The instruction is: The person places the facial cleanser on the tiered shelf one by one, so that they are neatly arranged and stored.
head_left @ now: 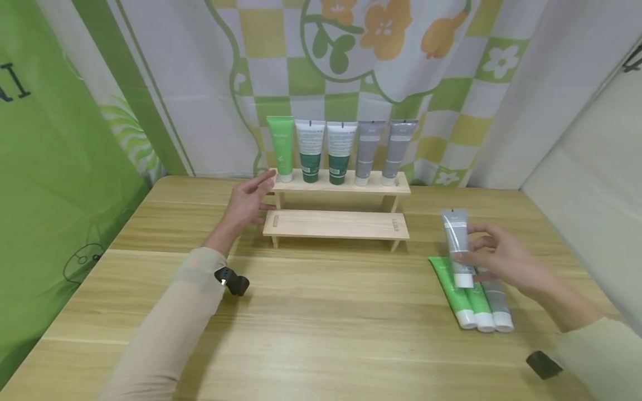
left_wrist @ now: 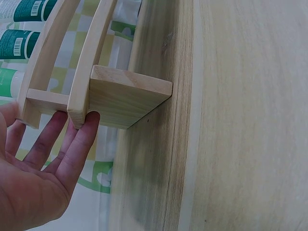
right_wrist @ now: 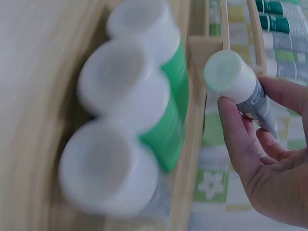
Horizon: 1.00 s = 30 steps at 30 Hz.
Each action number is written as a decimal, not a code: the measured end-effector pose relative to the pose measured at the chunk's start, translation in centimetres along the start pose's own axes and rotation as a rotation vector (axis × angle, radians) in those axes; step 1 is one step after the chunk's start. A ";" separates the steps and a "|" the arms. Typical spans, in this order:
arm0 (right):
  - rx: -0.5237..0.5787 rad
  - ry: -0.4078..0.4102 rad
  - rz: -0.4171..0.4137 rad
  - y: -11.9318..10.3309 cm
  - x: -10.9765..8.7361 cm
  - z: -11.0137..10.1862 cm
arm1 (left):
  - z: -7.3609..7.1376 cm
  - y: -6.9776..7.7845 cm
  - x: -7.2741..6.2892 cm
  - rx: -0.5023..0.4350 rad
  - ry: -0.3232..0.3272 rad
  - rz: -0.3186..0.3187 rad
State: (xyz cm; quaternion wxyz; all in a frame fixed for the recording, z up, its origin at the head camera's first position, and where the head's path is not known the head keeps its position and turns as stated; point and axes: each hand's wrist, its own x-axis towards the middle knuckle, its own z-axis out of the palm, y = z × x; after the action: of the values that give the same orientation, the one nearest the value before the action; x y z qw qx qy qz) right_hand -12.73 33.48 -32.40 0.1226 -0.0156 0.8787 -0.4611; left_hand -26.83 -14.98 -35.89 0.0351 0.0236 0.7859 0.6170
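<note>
My right hand grips a grey tube with a white cap, cap down, above the tubes lying on the table. In the right wrist view its thumb and fingers pinch the grey tube near the cap. Below lie two green tubes and another grey tube, side by side. My left hand touches the left end of a two-step wooden rack, its fingertips against the board ends in the left wrist view. On the upper step stand a green tube, two white-and-green tubes and two grey tubes.
The rack's lower step carries no tubes. Behind the wooden table hangs a patterned curtain, with a green cloth at the left and a pale one at the right. A thin dark cable shows at the left.
</note>
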 end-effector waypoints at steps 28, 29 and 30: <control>0.225 0.047 -0.292 -8.8 7.8 9.5 | 0.0 -0.1 0.2 -0.034 -0.011 0.001; 0.217 0.042 -0.305 -9.0 8.0 9.8 | 0.0 -0.1 0.2 -0.037 -0.011 0.002; 0.210 0.037 -0.320 -9.3 8.2 10.0 | 0.0 -0.1 0.2 -0.037 -0.011 0.002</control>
State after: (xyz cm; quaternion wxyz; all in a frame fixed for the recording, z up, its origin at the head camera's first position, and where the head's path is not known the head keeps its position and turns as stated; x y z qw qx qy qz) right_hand -19.13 18.92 -31.97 0.0325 -0.1336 0.8142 -0.5640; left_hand -26.98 -14.98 -36.02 0.0392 0.0269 0.7741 0.6312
